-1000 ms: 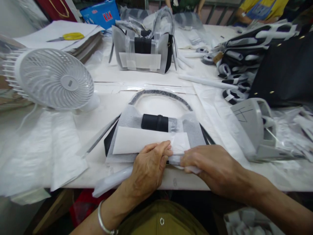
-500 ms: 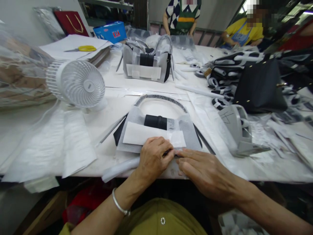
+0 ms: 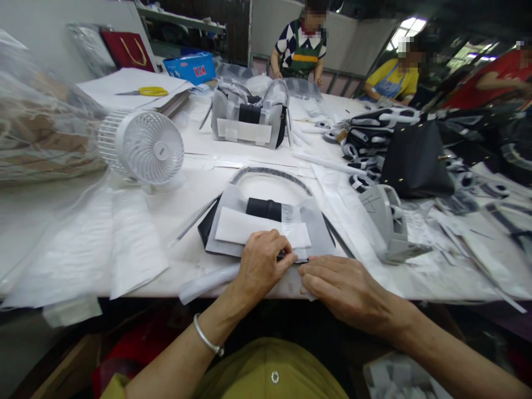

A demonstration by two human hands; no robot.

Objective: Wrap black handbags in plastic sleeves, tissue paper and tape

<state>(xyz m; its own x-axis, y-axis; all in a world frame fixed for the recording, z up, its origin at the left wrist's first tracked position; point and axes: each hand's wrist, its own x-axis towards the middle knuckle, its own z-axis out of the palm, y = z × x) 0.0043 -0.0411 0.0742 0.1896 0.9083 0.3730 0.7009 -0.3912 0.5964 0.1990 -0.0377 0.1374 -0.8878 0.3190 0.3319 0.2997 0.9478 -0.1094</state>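
A black handbag (image 3: 203, 227) lies on the table in front of me, its front covered by pale grey wrapping (image 3: 233, 199) and a white strip of padding (image 3: 236, 226). Its wrapped handle (image 3: 272, 171) arches toward the far side. My left hand (image 3: 264, 260) is closed with bent fingers on the bag's near edge, thumb and forefinger pinching there. Close beside it, my right hand (image 3: 341, 288) has its fingers pressed together at the same edge. Whatever is between the right fingertips is hidden. A white roll of sheet (image 3: 208, 281) lies left of my left hand.
Left stand a white fan (image 3: 153, 147) and white sheets (image 3: 139, 238) overhanging the edge. A tape dispenser (image 3: 384, 221) is at right, before a black bag (image 3: 415, 160). Another wrapped handbag (image 3: 249, 119) stands beyond. Yellow scissors (image 3: 152, 91) lie on paper. Co-workers stand across the table.
The camera view has shifted, bringing more of the right side and the co-workers into sight. My hands stay at the bag's near edge, the right fingertips slightly farther from the left thumb.
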